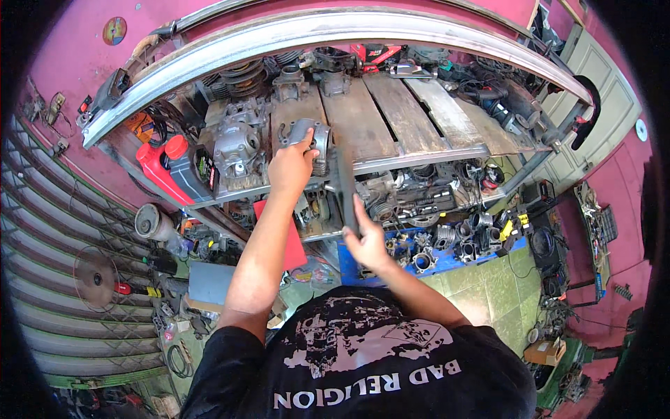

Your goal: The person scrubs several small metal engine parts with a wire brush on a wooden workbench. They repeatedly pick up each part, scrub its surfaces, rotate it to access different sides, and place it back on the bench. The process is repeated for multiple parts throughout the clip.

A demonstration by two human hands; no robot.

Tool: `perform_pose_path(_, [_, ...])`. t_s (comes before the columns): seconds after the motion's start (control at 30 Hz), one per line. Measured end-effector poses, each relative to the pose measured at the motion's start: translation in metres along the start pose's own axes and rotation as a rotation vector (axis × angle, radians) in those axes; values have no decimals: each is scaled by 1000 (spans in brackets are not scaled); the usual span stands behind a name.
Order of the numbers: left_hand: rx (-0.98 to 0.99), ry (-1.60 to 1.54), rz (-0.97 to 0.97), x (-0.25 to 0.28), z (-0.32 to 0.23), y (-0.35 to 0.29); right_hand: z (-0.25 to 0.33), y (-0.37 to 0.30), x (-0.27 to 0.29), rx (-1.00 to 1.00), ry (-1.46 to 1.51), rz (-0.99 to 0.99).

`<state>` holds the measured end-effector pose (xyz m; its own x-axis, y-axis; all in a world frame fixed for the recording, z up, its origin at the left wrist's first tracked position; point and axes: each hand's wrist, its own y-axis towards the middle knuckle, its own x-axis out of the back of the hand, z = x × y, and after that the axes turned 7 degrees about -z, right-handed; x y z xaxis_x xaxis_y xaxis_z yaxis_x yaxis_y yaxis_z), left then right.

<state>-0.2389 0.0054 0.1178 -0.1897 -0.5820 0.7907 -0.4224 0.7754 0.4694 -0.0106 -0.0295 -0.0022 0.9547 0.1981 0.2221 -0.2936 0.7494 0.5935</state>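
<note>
On the upper wooden bench stands a grey metal engine cylinder [320, 148] with cooling fins on its side. My left hand [292, 166] grips it from the near left, with the index finger stretched along its top. Some of the other fingers are hidden behind the hand. Just right of the cylinder, my right hand [365, 241] holds the lower end of a long, flat dark bar [345, 183]. The bar is blurred by motion and tilts upward. Whether it touches the cylinder I cannot tell.
Left of the cylinder sit engine casings [237, 148] and a red and a black bottle [190, 166]. Power tools [506, 112] lie at the bench's right end. A lower shelf [324, 236] carries engine parts, and several cylinders stand on a blue tray [513, 253] below. A metal rail [335, 22] runs overhead.
</note>
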Motion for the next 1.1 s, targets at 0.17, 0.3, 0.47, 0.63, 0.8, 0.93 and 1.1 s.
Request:
perform_pose_path(0.17, [14, -268, -336, -19, 3, -47, -15, 94, 47, 101, -787, 75])
perform_pose_path(0.3, [-111, -25, -318, -39, 15, -76, -25, 157, 58, 259, -1038, 204])
perform_pose_path(0.47, [-158, 215, -377, -39, 9, -63, -37, 182, 49, 258, -1143, 436])
perform_pose_path(0.63, [-293, 260, -430, -38, 31, -56, -27, 180, 39, 220, -1151, 385])
perform_pose_path(0.8, [-398, 203, -469, -15, 50, -67, -16, 172, 19, 333, -1158, 173])
perform_pose_path(0.93, [-359, 25, -424, 8, 65, -71, 5, 176, 5, 324, -752, 364])
perform_pose_path(1.1, [-217, -267, -273, 32, 75, -60, -7, 187, -21, 276, -308, 327])
